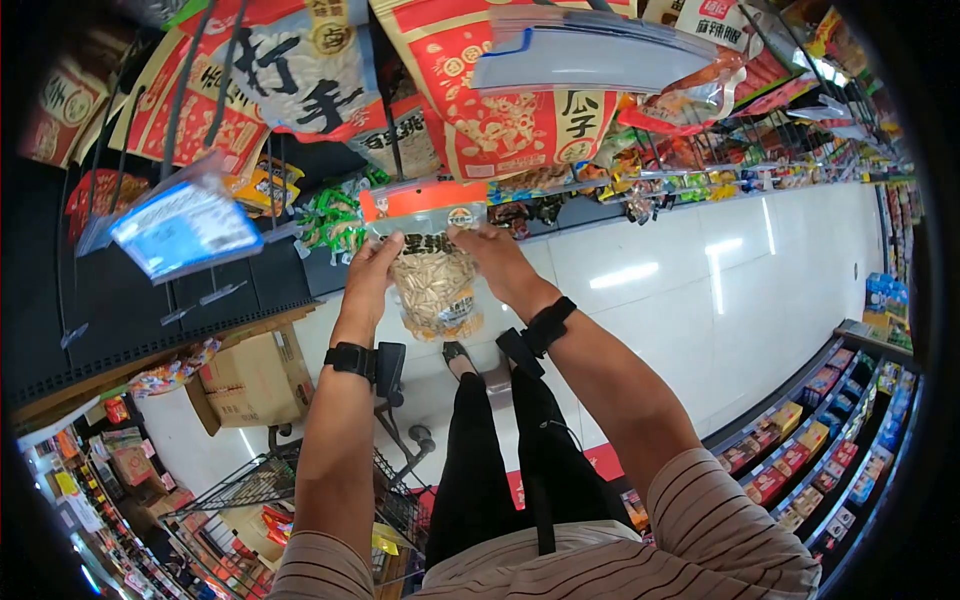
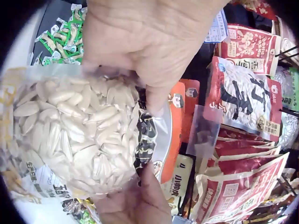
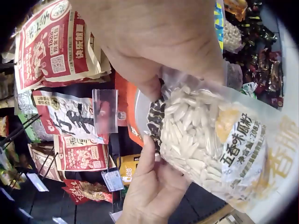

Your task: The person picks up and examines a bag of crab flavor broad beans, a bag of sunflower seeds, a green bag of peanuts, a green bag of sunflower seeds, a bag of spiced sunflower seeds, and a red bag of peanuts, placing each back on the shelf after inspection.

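Observation:
Both hands hold a clear pouch of pale melon seeds (image 1: 435, 285) in front of the hanging snack bags, its orange header at the top. My left hand (image 1: 372, 272) grips its left edge, and my right hand (image 1: 497, 262) grips the right edge. Close up in the left wrist view, the left thumb presses on the front of the seed pouch (image 2: 74, 126) near its dark lettering. From the right wrist view, the right hand (image 3: 159, 42) pinches the upper side, with the left hand (image 3: 156, 191) opposite. The fingers behind the pouch are mostly hidden.
Red seed bags (image 1: 520, 120) hang on hooks above, with plastic price-tag holders (image 1: 185, 230) sticking out. Green-wrapped sweets (image 1: 335, 220) lie behind the pouch. A wire shopping cart (image 1: 240, 490) and a cardboard box (image 1: 258, 380) stand lower left; stocked shelves (image 1: 810, 430) are lower right.

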Motion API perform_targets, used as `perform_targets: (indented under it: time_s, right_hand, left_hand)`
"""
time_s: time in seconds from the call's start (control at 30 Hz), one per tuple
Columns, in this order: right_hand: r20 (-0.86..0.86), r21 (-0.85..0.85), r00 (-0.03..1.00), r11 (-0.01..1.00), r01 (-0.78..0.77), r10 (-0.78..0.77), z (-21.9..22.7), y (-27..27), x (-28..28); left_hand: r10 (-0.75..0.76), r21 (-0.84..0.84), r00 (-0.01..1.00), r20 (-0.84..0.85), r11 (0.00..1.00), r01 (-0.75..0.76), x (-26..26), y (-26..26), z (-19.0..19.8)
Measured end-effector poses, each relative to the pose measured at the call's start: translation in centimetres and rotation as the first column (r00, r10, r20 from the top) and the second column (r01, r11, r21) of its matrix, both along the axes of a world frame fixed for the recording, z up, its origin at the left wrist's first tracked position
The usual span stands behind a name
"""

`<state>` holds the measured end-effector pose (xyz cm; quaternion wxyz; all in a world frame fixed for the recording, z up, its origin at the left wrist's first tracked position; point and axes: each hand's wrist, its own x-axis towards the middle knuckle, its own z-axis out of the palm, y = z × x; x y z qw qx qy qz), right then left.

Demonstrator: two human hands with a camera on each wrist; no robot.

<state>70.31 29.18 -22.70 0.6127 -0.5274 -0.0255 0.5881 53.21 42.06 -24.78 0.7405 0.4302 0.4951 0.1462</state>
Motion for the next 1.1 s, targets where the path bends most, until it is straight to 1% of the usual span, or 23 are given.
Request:
perform_targets:
  time_s: [0.07, 0.17, 0.2, 0.27, 0.37, 0.47, 0.5, 0.57, 0.67, 0.7, 0.8, 0.9, 1.0, 1.1]
  right_hand:
    - [0.030, 0.025, 0.999, 0.999, 0.023, -0.023, -1.0, 0.4, 0.2]
    - [0.078, 0.116, 0.997, 0.993, -0.013, 0.004, -2.1, 0.7, 1.0]
    - [0.090, 0.115, 0.996, 0.993, -0.032, 0.022, -2.0, 0.8, 1.1]
    - [0.114, 0.112, 0.992, 0.991, -0.074, 0.061, -1.8, 0.8, 1.4]
    - [0.144, 0.144, 0.988, 0.986, -0.083, 0.062, -1.1, 0.6, 1.6]
    - [0.278, 0.150, 0.956, 0.979, -0.140, 0.094, -0.6, 0.9, 2.0]
    - [0.269, 0.140, 0.956, 0.977, -0.161, 0.119, -0.8, 1.1, 2.2]
    - [0.249, 0.125, 0.954, 0.971, -0.204, 0.168, -1.0, 1.7, 2.6]
    - [0.252, 0.176, 0.962, 0.972, -0.156, 0.108, -0.1, 2.4, 2.5]
    - [0.256, 0.162, 0.961, 0.976, -0.148, 0.103, 0.8, 2.5, 2.5]
    - [0.309, 0.163, 0.947, 0.976, -0.144, 0.088, 0.1, 2.9, 2.5]
    - [0.266, 0.153, 0.962, 0.983, -0.101, 0.058, -0.5, 3.3, 2.3]
    - [0.240, 0.109, 0.968, 0.989, -0.098, 0.069, -0.9, 3.6, 2.3]
    - [0.245, 0.059, 0.964, 0.990, -0.126, 0.108, -0.7, 3.8, 2.5]
  left_hand:
    - [-0.009, 0.013, 0.999, -0.038, 1.000, 0.009, 0.3, 0.6, -0.8]
    - [0.002, 0.056, 0.997, -0.082, 0.998, 0.003, 0.9, 0.9, -0.9]
    - [0.009, 0.072, 0.995, -0.097, 0.997, -0.002, 0.9, 0.9, -0.7]
    - [0.015, 0.079, 0.999, -0.038, 0.997, -0.012, 1.0, 0.8, -0.4]
    - [0.018, 0.109, 1.000, 0.020, 0.994, -0.020, 1.0, 0.7, -0.1]
    - [0.034, 0.129, 0.995, 0.090, 0.991, -0.045, 1.3, 0.7, 0.4]
    - [0.042, 0.134, 0.992, 0.118, 0.989, -0.057, 1.5, 0.8, 0.8]
    - [0.066, 0.138, 0.990, 0.122, 0.987, -0.082, 1.9, 0.9, 1.7]
    - [0.073, 0.154, 0.987, 0.143, 0.984, -0.095, 2.0, 1.4, 1.8]
    - [0.072, 0.159, 0.986, 0.152, 0.983, -0.096, 2.0, 1.5, 1.9]
    - [0.054, 0.181, 0.992, 0.113, 0.981, -0.074, 2.1, 2.0, 2.2]
    - [0.052, 0.189, 0.991, 0.121, 0.979, -0.074, 2.6, 2.0, 2.5]
    - [0.019, 0.194, 0.998, 0.067, 0.980, -0.032, 2.3, 2.6, 2.0]
    - [0.036, 0.181, 0.997, 0.074, 0.982, -0.049, 2.3, 2.9, 1.3]
